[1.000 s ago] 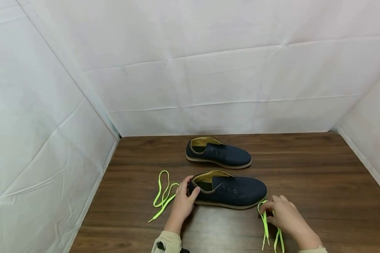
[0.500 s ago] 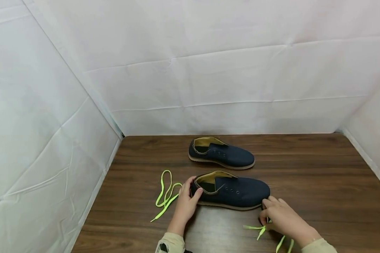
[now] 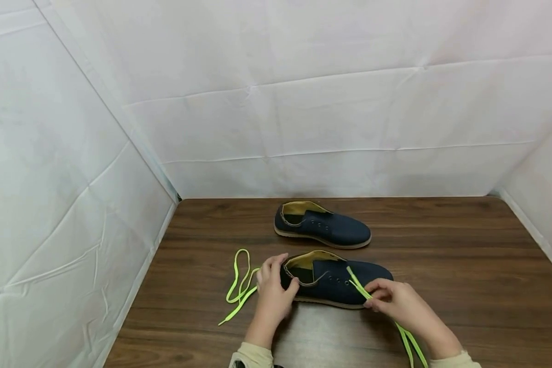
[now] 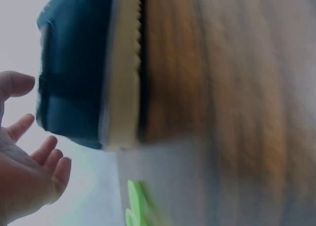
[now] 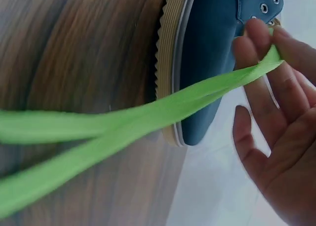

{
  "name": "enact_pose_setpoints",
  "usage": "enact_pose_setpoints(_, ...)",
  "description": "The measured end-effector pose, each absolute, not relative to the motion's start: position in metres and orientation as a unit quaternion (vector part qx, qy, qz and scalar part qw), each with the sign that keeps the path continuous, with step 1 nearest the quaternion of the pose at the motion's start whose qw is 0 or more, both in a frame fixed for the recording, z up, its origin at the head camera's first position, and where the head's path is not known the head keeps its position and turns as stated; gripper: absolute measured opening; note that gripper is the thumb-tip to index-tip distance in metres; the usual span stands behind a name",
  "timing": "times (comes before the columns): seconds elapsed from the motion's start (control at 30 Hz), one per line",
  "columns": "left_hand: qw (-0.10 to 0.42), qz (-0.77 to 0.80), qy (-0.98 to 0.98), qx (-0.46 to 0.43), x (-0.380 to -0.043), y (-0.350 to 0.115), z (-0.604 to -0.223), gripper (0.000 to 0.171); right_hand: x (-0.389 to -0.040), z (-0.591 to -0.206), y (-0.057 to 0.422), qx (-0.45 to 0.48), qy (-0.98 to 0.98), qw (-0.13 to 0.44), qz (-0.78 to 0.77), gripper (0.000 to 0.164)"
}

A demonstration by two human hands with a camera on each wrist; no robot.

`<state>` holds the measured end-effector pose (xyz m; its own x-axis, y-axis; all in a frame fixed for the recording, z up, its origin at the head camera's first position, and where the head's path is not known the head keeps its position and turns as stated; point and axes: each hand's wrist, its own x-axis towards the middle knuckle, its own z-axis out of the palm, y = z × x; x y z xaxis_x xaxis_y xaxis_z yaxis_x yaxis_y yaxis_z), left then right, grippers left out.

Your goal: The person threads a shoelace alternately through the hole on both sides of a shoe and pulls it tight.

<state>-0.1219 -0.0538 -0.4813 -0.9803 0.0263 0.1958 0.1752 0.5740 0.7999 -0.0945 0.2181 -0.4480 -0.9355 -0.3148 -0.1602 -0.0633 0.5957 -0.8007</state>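
A navy shoe (image 3: 333,292) with a tan sole and small eyelets lies on the wooden table, toe to the right. At its heel is my left hand (image 3: 274,296); the left wrist view shows the fingers (image 4: 52,157) loosely spread beside the heel (image 4: 74,87), a small gap between. Over the front of the shoe, my right hand (image 3: 402,305) pinches a neon-green shoelace (image 5: 163,110) between thumb and forefinger. The lace is doubled: two short ends point toward the eyelets (image 5: 264,8), and the rest trails down below the hand.
A matching laceless navy shoe (image 3: 342,230) stands behind the first one. Left of my left hand, a second green shoelace (image 3: 234,286) lies in loops on the wooden table (image 3: 202,225). White cloth walls (image 3: 303,122) enclose the back and sides.
My right hand has lifted the shoelace from the table by the toe and carried its ends up over the shoe's front. The left hand has stayed near the heel.
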Motion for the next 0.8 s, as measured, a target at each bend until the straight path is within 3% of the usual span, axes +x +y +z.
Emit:
enact_pose_setpoints(0.17,0.167,-0.418,-0.883,-0.131,-0.12,-0.038,-0.474,0.034,-0.093,-0.456,0.212,-0.044,0.881,0.152,-0.445,0.018)
enact_pose_setpoints(0.27,0.186,-0.382,-0.888,-0.175,-0.12,-0.025,-0.471,0.023,-0.092,-0.459,0.209,-0.028,0.88,0.149,-0.451,0.02)
enact_pose_setpoints(0.37,0.158,-0.334,-0.908,-0.198,-0.122,-0.011,-0.468,0.021,-0.092,-0.461,0.207,-0.017,0.878,0.143,-0.457,0.021)
enact_pose_setpoints(0.57,0.066,-0.255,-0.946,-0.186,-0.126,0.007,-0.465,0.035,-0.093,-0.462,0.201,0.001,0.882,0.142,-0.449,0.024)
enact_pose_setpoints(0.8,0.007,-0.307,-0.934,-0.183,-0.131,0.011,-0.463,0.016,-0.095,-0.466,0.195,-0.002,0.873,0.137,-0.467,0.023)
